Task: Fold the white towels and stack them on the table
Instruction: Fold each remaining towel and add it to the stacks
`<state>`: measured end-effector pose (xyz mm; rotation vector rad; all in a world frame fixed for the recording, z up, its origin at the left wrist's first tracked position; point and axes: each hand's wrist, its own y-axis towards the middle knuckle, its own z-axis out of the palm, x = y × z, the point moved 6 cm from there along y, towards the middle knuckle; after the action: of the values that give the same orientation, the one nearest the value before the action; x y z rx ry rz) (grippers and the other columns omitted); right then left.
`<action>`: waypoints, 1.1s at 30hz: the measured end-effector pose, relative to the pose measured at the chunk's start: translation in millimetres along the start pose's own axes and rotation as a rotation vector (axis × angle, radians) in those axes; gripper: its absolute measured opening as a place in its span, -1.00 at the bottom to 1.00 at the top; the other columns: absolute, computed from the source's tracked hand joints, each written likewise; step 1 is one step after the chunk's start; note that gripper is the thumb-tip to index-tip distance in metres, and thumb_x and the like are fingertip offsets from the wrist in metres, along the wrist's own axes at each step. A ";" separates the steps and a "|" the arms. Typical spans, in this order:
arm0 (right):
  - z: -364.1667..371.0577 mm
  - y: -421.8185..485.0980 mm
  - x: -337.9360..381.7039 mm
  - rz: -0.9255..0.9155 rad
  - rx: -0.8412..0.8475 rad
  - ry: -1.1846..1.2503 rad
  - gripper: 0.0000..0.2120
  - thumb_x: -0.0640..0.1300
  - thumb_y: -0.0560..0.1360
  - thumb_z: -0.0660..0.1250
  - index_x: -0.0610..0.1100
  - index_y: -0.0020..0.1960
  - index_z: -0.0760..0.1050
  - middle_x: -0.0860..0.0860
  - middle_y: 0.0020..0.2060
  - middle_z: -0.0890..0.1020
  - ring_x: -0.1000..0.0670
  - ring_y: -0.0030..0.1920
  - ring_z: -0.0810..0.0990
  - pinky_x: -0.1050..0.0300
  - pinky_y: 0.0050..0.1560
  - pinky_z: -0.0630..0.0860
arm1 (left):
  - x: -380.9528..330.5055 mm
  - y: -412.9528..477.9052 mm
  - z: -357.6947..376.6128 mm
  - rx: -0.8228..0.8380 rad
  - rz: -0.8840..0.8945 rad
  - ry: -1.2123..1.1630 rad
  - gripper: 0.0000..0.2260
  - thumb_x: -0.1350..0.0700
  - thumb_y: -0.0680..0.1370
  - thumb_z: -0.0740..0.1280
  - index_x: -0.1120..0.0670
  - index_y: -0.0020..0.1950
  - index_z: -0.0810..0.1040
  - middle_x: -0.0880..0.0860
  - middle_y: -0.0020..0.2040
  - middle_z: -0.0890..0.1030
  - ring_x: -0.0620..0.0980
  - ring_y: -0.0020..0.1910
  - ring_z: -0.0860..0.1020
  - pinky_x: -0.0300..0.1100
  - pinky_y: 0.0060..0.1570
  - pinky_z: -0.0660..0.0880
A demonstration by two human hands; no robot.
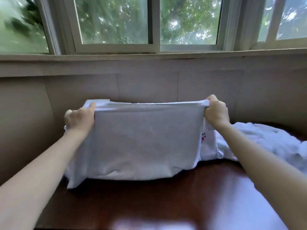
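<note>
Below the window, on the dark wooden table (166, 205), a part-folded white towel (146, 143) hangs with its lower edge on the wood. The left grip (81, 118) and right grip (216, 112) each clamp a top corner. Best to level the edges and pull them taut before laying it flat. Crumpled towels (274, 143) wait at the right.

dark glossy wooden table (191, 205), rumpled white towels (265, 140) heaped at its right edge

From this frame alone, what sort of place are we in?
Probably a room in a home, not certain: white-framed sliding windows onto trees, a beige panelled wall, and a glossy dark wooden table with a white towel held up beside a crumpled pile of white towels.
</note>
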<state>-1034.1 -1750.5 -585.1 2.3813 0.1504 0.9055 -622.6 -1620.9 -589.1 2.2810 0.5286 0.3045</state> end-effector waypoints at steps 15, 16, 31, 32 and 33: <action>32.1 -181.6 -60.2 -0.086 1.258 -0.340 -0.86 -0.08 0.56 0.24 0.05 -0.17 0.48 0.18 -0.19 0.55 0.18 -0.17 0.53 0.32 -0.23 0.36 | -49.8 -163.9 21.2 1.458 0.321 -0.174 -0.85 0.01 0.55 0.32 0.00 0.09 0.51 -0.02 0.02 0.56 -0.10 -0.05 0.51 -0.27 -0.09 0.38; 40.4 -176.2 -60.1 -0.147 1.062 -0.357 -0.88 -0.07 0.58 0.21 0.03 -0.10 0.49 0.13 -0.11 0.56 0.13 -0.11 0.52 0.28 -0.14 0.41 | -60.1 -166.6 33.3 1.297 0.353 -0.221 -0.79 0.01 0.56 0.29 0.03 0.17 0.49 0.02 0.13 0.54 -0.07 0.02 0.49 -0.26 -0.04 0.38; 71.5 -192.5 -99.2 -0.083 0.767 -0.527 -0.84 -0.17 0.58 0.09 -0.09 -0.15 0.36 -0.02 -0.21 0.50 -0.08 -0.21 0.48 0.18 -0.38 0.31 | -25.9 -195.6 103.5 0.713 0.061 -0.317 -0.72 0.05 0.61 0.11 0.06 -0.30 0.34 0.06 -0.13 0.44 0.07 -0.11 0.46 -0.12 -0.17 0.38; 74.3 -188.0 -99.0 -0.114 0.665 -0.507 -0.88 -0.19 0.57 0.09 -0.09 -0.11 0.36 -0.01 -0.15 0.49 -0.08 -0.15 0.48 0.17 -0.38 0.26 | -25.9 -193.5 106.1 0.680 0.045 -0.338 -0.75 0.07 0.61 0.12 0.07 -0.26 0.36 0.07 -0.08 0.43 0.09 -0.11 0.46 -0.10 -0.14 0.40; 79.4 -184.9 -98.3 -0.127 0.610 -0.475 -0.88 -0.22 0.56 0.09 -0.08 -0.03 0.39 -0.03 -0.07 0.51 -0.09 -0.07 0.50 0.15 -0.34 0.28 | -25.2 -190.5 108.5 0.659 0.019 -0.358 -0.81 0.08 0.61 0.12 0.08 -0.17 0.38 0.08 -0.02 0.43 0.12 -0.09 0.48 -0.07 -0.11 0.43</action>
<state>-1040.6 -1665.4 -792.2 3.0284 0.4322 0.2217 -657.9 -1581.8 -803.4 2.8838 0.4611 -0.3205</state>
